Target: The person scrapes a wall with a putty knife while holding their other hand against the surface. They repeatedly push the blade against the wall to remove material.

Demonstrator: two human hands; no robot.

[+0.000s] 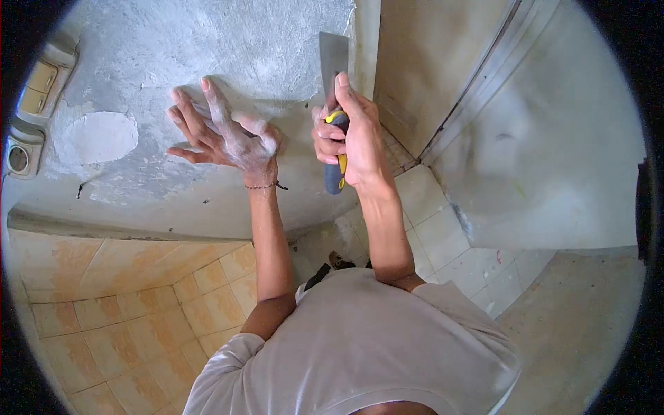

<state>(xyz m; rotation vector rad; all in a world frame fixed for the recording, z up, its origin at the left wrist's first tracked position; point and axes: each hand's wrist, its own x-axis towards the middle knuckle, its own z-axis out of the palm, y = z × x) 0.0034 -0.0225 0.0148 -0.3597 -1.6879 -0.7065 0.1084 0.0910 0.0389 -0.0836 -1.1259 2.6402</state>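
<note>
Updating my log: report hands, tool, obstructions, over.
Right hand gripping yellow-and-grey-handled flat metal scraper. Left hand empty, spread, by patchy grey wall. No obstruction visible.

The grey wall point(207, 48) carries a whitish oval patch point(104, 137) — a cream switch point(38, 86) up and left of it, a round socket point(19, 158) left, a dark mark point(79, 189) below.

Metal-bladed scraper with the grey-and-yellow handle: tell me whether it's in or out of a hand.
In: the right hand grips the scraper, its fingers curled around the handle.
</note>
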